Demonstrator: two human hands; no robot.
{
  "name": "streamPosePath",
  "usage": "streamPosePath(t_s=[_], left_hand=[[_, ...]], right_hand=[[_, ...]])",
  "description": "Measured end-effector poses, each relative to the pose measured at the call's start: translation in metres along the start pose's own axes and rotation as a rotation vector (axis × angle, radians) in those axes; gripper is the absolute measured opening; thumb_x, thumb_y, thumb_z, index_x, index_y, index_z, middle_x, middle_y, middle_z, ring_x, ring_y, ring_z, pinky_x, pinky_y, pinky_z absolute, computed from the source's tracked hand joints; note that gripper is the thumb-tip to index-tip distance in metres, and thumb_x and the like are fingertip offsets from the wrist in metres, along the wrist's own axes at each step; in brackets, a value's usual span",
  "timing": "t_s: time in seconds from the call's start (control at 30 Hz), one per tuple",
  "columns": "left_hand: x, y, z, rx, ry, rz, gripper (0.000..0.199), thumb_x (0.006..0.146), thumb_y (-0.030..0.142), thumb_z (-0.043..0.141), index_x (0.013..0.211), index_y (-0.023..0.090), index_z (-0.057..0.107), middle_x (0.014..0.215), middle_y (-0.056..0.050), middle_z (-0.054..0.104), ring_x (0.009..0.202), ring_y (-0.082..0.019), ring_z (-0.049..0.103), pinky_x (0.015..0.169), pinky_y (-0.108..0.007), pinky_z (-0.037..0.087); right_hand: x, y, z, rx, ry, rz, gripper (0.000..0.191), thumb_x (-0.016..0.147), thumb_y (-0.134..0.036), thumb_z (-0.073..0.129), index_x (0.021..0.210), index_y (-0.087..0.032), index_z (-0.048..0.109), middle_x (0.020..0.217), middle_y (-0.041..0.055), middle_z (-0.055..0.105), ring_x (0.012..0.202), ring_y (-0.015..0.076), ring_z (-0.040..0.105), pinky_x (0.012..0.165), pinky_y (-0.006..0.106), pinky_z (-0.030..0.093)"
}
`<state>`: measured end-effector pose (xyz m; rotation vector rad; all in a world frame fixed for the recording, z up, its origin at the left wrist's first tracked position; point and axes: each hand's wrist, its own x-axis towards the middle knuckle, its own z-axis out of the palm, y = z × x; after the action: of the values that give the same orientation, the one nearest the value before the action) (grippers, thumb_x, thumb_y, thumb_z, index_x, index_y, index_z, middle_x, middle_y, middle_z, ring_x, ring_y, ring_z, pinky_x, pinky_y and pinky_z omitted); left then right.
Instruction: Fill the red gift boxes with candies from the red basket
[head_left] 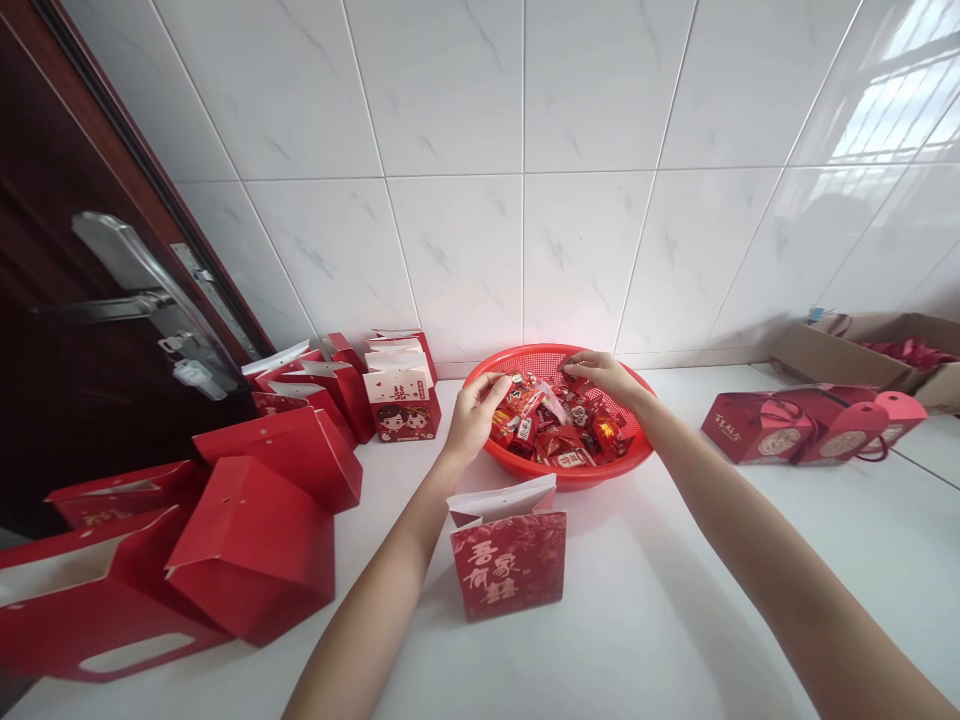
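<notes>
A red plastic basket of wrapped candies stands against the tiled wall. Over its left rim is my left hand, thumb and fingers closed at the edge of the candies; what lies between them I cannot make out. At the back right of the basket my right hand pinches a dark-wrapped candy, partly hidden by the fingers. In front of the basket, between my forearms, a red paper gift box with pale lettering stands upright, its top unfolded.
To the left stand several red gift boxes and a box with cartoon faces, tops open. Closed red boxes with ribbon handles sit at the right. Behind them is a cardboard carton. A dark door borders the left side.
</notes>
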<state>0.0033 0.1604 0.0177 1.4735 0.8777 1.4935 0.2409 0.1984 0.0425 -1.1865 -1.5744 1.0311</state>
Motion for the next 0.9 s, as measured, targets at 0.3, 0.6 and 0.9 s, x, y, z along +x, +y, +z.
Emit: streamPosePath(t_s=[0.3, 0.6, 0.9], left_hand=[[0.0, 0.002, 0.0, 0.12, -0.029, 0.07, 0.031, 0.082, 0.049, 0.07, 0.093, 0.021, 0.074, 0.098, -0.005, 0.075, 0.097, -0.024, 0.067, 0.091, -0.034, 0.05], [-0.004, 0.004, 0.001, 0.183, -0.07, 0.09, 0.032, 0.083, 0.052, 0.069, 0.088, 0.02, 0.074, 0.091, -0.006, 0.076, 0.09, -0.024, 0.069, 0.085, -0.034, 0.052], [-0.001, 0.0, -0.003, 0.266, -0.077, 0.125, 0.031, 0.085, 0.049, 0.065, 0.09, 0.019, 0.07, 0.091, -0.005, 0.074, 0.088, -0.022, 0.068, 0.082, -0.033, 0.053]], right_hand=[[-0.015, -0.021, 0.01, 0.198, -0.104, -0.078, 0.038, 0.081, -0.048, 0.071, 0.104, -0.018, 0.07, 0.096, 0.0056, 0.069, 0.065, 0.012, 0.064, 0.059, 0.025, 0.054], [-0.039, -0.038, 0.061, -0.064, -0.079, -0.388, 0.028, 0.091, -0.035, 0.061, 0.11, -0.023, 0.077, 0.114, 0.0061, 0.076, 0.111, 0.0241, 0.068, 0.095, 0.037, 0.054], [-0.038, -0.02, 0.06, 0.056, -0.039, -0.397, 0.037, 0.08, -0.036, 0.076, 0.115, -0.022, 0.073, 0.116, 0.0087, 0.074, 0.11, 0.027, 0.069, 0.096, 0.043, 0.056]])
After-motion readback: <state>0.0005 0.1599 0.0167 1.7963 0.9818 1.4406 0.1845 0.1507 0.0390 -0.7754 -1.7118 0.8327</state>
